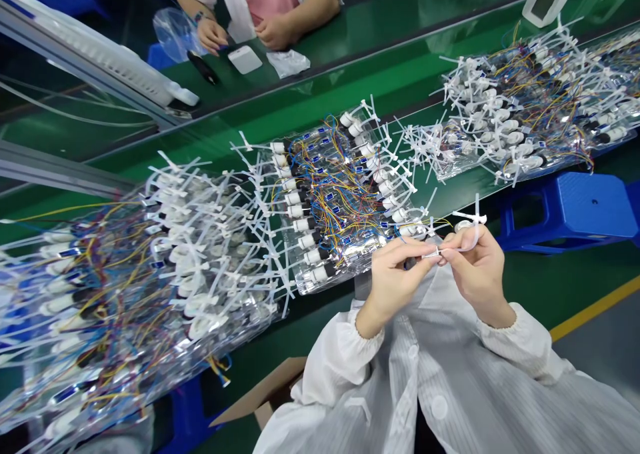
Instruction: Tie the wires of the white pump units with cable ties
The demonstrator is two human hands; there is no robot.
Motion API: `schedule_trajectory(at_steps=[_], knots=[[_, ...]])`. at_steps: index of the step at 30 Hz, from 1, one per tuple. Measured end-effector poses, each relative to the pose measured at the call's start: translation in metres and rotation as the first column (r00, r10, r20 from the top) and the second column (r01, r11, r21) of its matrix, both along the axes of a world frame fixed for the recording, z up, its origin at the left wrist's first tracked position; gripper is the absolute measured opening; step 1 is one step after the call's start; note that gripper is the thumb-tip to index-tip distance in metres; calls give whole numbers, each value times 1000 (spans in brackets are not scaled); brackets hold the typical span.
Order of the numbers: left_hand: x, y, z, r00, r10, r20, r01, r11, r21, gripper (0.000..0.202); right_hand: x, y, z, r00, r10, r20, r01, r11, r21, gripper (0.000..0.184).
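My left hand (397, 267) is closed in a pinch at the near edge of the bench, its fingertips meeting those of my right hand (477, 264). Between them runs a white cable tie (470, 242), its strap bent in a curve above my right fingers. Another white tie with crossed ends (476, 218) sticks up over the right hand, by a round white part (463, 225). The small joint at the fingertips is partly covered. Just beyond my left hand lies a layered stack of white-and-black cylindrical parts with coloured wires (333, 201), on clear plastic.
More wired assemblies with cable ties lie in piles at the left (190, 241) and right (505, 114). A blue stool (595, 204) stands right; a cardboard box (265, 391) is below the bench. Across the green conveyor (220, 121), a co-worker's hands (275, 33) rest near a white device (245, 59).
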State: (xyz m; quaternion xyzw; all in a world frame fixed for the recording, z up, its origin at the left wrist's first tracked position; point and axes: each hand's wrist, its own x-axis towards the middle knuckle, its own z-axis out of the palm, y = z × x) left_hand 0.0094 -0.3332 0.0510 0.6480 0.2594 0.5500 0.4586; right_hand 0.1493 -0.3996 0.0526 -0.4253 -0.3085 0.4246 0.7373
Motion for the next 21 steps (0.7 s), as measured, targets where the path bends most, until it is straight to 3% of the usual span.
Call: schedule_trajectory(at_steps=[3,7,21], knots=[[1,2,0,1000,25,-10,-24,998,50,13,-1,1,-1,998,-44,48,45,999,-21,33],[1,4,-2,999,29,-31,-26,997,68,13,4,6,-1,999,42,4,-42,996,-82,33],[6,-2,-6,998,36,-41,-34,998,60,8,8,9,-7,1000,-10,-12,10,1000,-20,35]])
